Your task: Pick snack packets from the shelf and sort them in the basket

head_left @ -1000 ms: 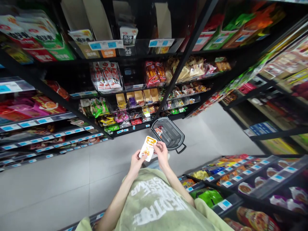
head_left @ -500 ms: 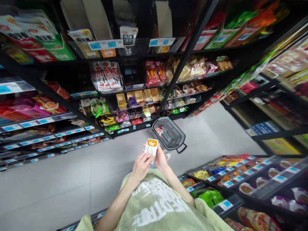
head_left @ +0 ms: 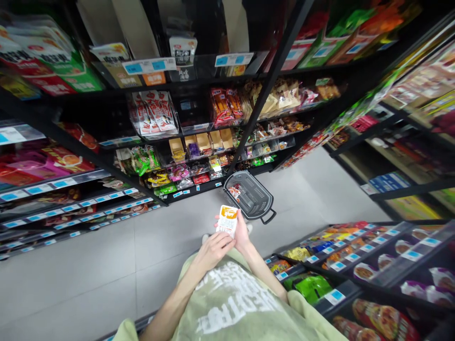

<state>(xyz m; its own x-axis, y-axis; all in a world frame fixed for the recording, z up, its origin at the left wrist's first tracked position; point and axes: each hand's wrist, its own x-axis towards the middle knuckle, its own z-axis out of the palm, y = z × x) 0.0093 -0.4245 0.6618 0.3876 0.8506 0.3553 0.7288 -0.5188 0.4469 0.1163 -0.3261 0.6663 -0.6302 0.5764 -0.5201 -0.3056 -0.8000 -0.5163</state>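
A small white snack packet (head_left: 228, 220) with an orange top is held up in front of my shirt, printed side facing me. My right hand (head_left: 243, 233) grips it from behind, the thumb along its right edge and fingertips showing past its left edge. Across its lower end lies my left hand (head_left: 216, 251), fingers closed on the bottom of the packet. Just beyond the hands, a dark grey shopping basket (head_left: 256, 195) stands on the floor, with a few small red-and-white packets (head_left: 234, 192) in its left end.
Black shelving with snack bags (head_left: 154, 111) rises ahead and to the left. A lower shelf rack (head_left: 341, 251) of packaged food stands close on my right. More shelves (head_left: 398, 156) line the far right. Grey tiled floor (head_left: 88, 265) stretches to the left.
The packet has tilted a little, showing more of its lower white print. My left hand has slid down to its bottom end. The basket stays in place.
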